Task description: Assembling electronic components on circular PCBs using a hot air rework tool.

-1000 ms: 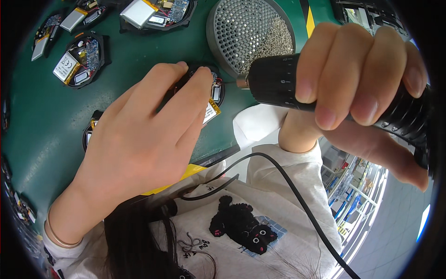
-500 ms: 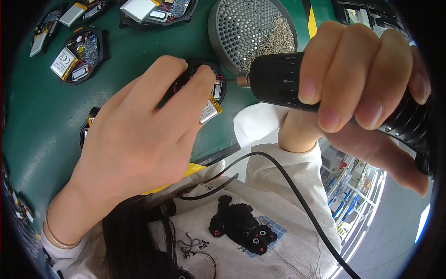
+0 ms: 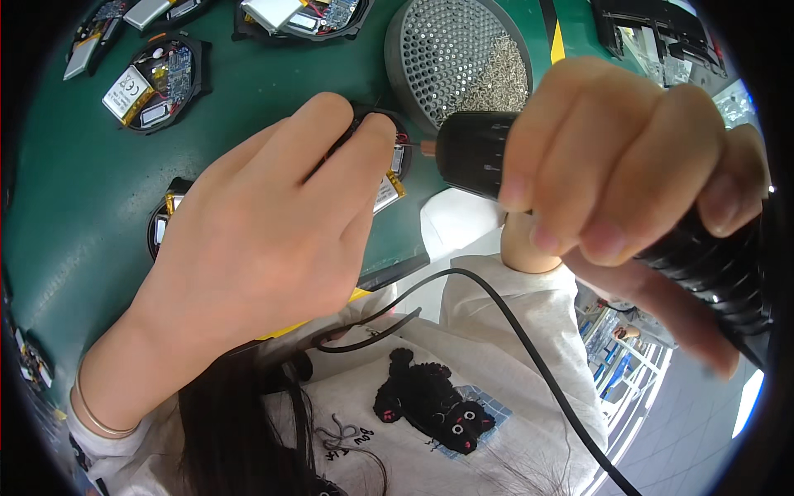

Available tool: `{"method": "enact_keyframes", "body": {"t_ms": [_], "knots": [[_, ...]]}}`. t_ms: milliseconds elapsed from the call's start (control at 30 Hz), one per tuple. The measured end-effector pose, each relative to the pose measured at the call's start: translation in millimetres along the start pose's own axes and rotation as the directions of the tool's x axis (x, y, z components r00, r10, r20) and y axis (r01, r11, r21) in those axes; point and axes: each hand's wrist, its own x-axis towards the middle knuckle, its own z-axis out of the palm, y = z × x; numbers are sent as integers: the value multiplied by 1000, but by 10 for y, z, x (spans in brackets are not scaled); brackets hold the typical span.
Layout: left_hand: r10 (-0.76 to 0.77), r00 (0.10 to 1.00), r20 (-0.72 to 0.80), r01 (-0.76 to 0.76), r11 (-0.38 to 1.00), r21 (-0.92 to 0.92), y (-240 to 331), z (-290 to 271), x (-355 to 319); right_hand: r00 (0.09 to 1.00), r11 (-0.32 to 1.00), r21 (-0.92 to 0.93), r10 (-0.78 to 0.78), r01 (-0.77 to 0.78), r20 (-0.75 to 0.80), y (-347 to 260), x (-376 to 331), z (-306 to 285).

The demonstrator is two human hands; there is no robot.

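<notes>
My left hand (image 3: 256,223) is closed over a round black device housing (image 3: 405,157), hiding most of it. A flat silver battery (image 3: 389,193) with yellow tape sticks out below the fingers. In my right hand (image 3: 612,157) is a black electric screwdriver (image 3: 470,153), lying across the view with its bit pointing left. The thin bit reaches the right side of the housing; whether it sits in a screw is hidden. Beyond the screwdriver is a round grey screw tray (image 3: 397,70), its holed plate partly covered with loose small screws (image 3: 504,78).
On the green mat (image 3: 273,74) lie several similar open housings, such as one at the left (image 3: 178,78) and another at the back (image 3: 339,16). One housing (image 3: 157,227) is half under my left hand. A black cable (image 3: 521,331) loops across my front.
The mat, tray and housings have shifted slightly rightward in view. My right hand and the screwdriver's rear have dropped a little, while the bit stays at the housing. My left hand keeps its grip.
</notes>
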Motion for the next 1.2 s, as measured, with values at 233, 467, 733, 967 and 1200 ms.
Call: {"method": "enact_keyframes", "body": {"t_ms": [233, 467, 733, 967, 1200], "knots": [[86, 992, -89, -83, 996, 31, 0, 26, 99, 995, 999, 32, -41, 38, 86, 9, 21, -160], [77, 993, -87, -59, 979, 196, 94, -58, 738, 963, 995, -26, -105, 101, -247, -305, -367, -1121], [38, 998, -48, -37, 999, 27, 25, 160, 2, 976, 984, -143, -127, 102, -179, 44, -456, -635], [67, 990, -126, -63, 997, 38, 21, 165, -60, 985, 982, -151, -130, 112, -112, 121, -300, -577], [10, 997, -80, -19, 993, -115, 59, 101, -61, 987, 983, -148, -122, 105, -106, 146, -278, -501]]}}
